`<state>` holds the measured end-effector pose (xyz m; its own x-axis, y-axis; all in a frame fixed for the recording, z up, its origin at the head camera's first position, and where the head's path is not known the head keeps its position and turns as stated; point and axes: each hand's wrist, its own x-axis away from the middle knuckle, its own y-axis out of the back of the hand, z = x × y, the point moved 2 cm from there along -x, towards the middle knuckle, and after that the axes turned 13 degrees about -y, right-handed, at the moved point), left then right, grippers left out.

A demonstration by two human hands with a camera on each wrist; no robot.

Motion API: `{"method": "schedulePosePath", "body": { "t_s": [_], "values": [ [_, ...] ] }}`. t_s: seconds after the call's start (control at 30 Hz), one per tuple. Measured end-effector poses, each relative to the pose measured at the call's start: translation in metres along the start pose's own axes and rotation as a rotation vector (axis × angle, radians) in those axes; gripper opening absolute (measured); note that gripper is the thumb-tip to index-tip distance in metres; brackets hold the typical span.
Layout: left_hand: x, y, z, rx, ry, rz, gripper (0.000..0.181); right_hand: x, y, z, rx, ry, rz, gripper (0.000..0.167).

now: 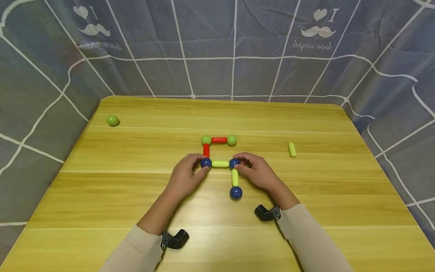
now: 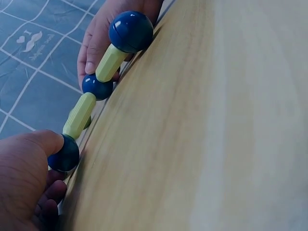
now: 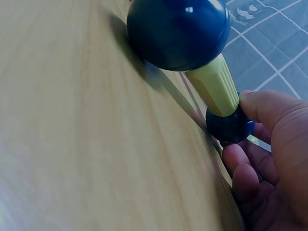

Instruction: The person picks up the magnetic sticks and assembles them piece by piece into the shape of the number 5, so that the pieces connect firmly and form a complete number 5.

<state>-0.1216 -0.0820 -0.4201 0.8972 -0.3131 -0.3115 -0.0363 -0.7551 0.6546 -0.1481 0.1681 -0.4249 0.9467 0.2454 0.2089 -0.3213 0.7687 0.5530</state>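
Note:
A chain of balls and rods lies on the table, joined end to end. My left hand (image 1: 187, 173) pinches the left blue ball (image 1: 205, 163) between thumb and fingers. With thumb and fingers my right hand (image 1: 256, 170) grips another blue ball (image 1: 233, 163). Between these two runs a yellow-green rod (image 1: 220, 164). A second yellow-green rod (image 1: 235, 177) leads toward me to a third blue ball (image 1: 236, 193), large in the right wrist view. From the left ball a red rod (image 1: 206, 150) reaches a green ball (image 1: 205, 139); another red rod (image 1: 219, 139) ends at a green ball (image 1: 232, 139).
A loose green ball (image 1: 112, 120) lies near the table's far left corner. One loose yellow-green rod (image 1: 292, 150) is to the right of the chain. Grey checked cloth (image 1: 210, 75) hangs behind the wooden table (image 1: 136, 143) and along its sides.

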Motion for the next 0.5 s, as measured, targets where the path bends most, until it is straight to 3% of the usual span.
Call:
{"method": "schedulePosePath", "body": {
  "t_s": [0.13, 0.27, 0.5],
  "values": [
    [0.000, -0.001, 0.000, -0.008, -0.003, 0.004, 0.030, -0.001, 0.006, -0.002, -0.053, -0.016, 0.038, 0.027],
    [0.000, -0.002, 0.000, -0.015, -0.004, 0.010, 0.030, -0.002, 0.026, -0.007, -0.140, -0.048, 0.033, 0.029],
    [0.000, -0.001, 0.001, -0.025, -0.013, 0.007, 0.030, 0.006, 0.085, -0.014, -0.262, -0.073, -0.136, 0.036]
  ]
}}
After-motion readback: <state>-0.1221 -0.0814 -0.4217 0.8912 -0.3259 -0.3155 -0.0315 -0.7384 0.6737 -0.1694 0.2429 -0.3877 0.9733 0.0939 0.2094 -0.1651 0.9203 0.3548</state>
